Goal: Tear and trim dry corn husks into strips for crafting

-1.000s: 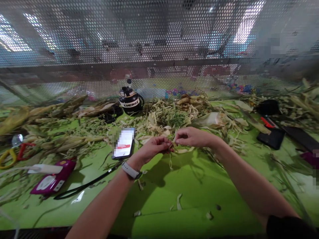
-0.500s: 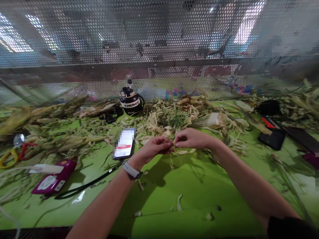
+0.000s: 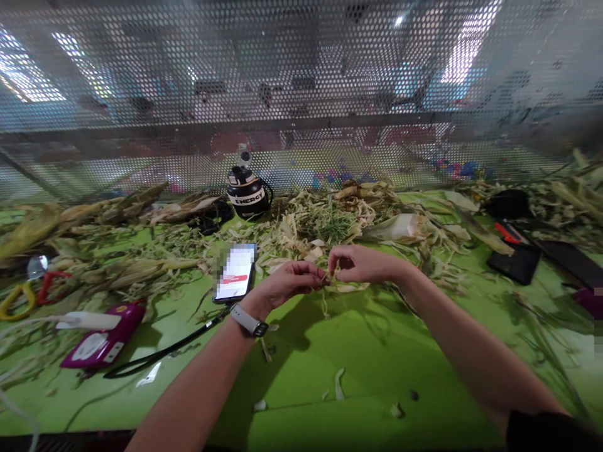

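My left hand [image 3: 291, 281] pinches a thin, pale strip of corn husk [image 3: 325, 307] between thumb and fingers, and the loose end dangles below. Close beside it, my right hand [image 3: 360, 263] has its fingertips pressed together on the same strip. How the strip is looped or knotted between the fingertips is too small to make out. Just beyond both hands lies a heap of dried husk shreds [image 3: 301, 220] with some green strands on it. A broad pale corn husk [image 3: 398, 227] lies to the right of that heap.
Left of my hands lie a phone [image 3: 235, 273] with a black strap [image 3: 160, 356], a purple power bank [image 3: 101, 336] and scissors [image 3: 19, 301]. A black bottle [image 3: 247, 194] stands at the back before a perforated metal panel [image 3: 301, 81]. A black case [image 3: 513, 260] lies right.
The right hand's fingers have shifted slightly, lifting a little at the strip. My left hand stays nearly in place, still pinching it.
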`<state>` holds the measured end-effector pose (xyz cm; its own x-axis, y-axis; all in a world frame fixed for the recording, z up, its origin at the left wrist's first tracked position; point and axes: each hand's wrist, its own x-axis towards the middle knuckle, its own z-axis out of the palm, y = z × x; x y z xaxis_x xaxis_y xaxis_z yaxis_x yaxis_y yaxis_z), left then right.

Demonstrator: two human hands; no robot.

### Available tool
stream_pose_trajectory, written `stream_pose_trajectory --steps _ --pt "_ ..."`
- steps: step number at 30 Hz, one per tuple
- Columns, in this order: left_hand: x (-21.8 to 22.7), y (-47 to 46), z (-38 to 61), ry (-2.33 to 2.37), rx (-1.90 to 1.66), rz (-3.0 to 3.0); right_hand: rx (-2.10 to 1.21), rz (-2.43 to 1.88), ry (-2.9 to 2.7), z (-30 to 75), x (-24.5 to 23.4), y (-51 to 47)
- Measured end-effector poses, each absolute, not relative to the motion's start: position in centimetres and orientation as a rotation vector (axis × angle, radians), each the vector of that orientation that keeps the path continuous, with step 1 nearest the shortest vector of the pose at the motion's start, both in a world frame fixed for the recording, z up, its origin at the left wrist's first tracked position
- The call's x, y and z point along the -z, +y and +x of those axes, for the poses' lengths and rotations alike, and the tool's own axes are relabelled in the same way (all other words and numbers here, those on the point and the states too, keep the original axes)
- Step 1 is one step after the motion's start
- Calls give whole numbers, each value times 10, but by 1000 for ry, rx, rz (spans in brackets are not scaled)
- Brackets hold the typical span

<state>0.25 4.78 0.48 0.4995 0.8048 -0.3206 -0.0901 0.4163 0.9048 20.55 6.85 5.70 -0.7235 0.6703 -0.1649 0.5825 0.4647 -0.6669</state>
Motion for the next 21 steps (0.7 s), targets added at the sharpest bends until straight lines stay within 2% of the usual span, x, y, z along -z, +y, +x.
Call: stream_pose_trajectory --steps 6,16,21 --pt "-3 49 1 832 -715 1070 -1304 -973 -2549 200 -43 73" --pt "-7 50 0 878 -763 1129 -1422 -846 -2499 202 -26 83" --pt "-9 50 -1 1038 -768 1378 -1438 -885 -2463 202 -22 84"
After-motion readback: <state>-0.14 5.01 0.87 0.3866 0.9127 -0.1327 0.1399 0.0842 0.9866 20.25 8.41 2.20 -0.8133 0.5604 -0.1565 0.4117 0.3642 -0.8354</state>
